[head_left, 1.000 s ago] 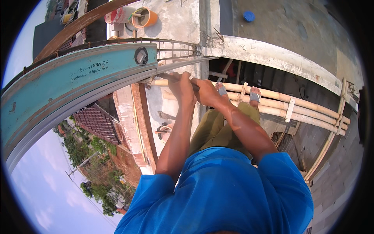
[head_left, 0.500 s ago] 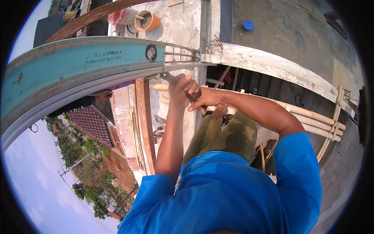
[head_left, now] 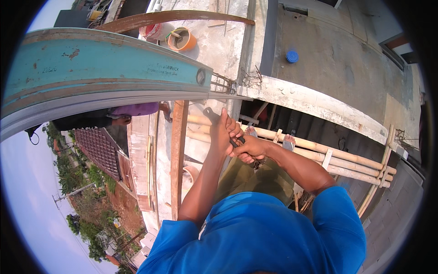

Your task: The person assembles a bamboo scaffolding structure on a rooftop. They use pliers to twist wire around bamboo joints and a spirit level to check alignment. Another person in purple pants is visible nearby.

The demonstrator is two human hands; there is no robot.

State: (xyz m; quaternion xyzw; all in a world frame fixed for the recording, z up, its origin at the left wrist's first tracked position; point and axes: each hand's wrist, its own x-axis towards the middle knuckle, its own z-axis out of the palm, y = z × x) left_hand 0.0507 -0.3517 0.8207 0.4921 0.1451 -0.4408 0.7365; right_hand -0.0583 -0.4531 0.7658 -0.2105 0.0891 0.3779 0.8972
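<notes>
My left hand [head_left: 223, 136] is closed, thumb pointing up, around a dark metal hand tool [head_left: 238, 142]. A curved, jaw-like dark shape shows just past the left hand and seems to be the tool's head; its exact kind is unclear. My right hand [head_left: 253, 148] wraps the tool's dark handle from the other side, its fingers meeting the left ones. Most of the tool is hidden inside both hands. Above them, a long teal spirit level [head_left: 109, 66] with a grey metal edge stretches in from the left, apart from my hands.
Bamboo poles [head_left: 351, 160] lie lashed together at the right, below a rough concrete beam [head_left: 319, 102]. A wooden post [head_left: 178, 160] stands left of my forearm. An orange bucket [head_left: 185, 42] and blue container [head_left: 292, 56] sit beyond. Another person's hand [head_left: 121, 120] shows beneath the level.
My hands, still gripping the tool, have moved lower and slightly right in the view. The tool's head has come away from the level's edge. The view has shifted, showing more of the level.
</notes>
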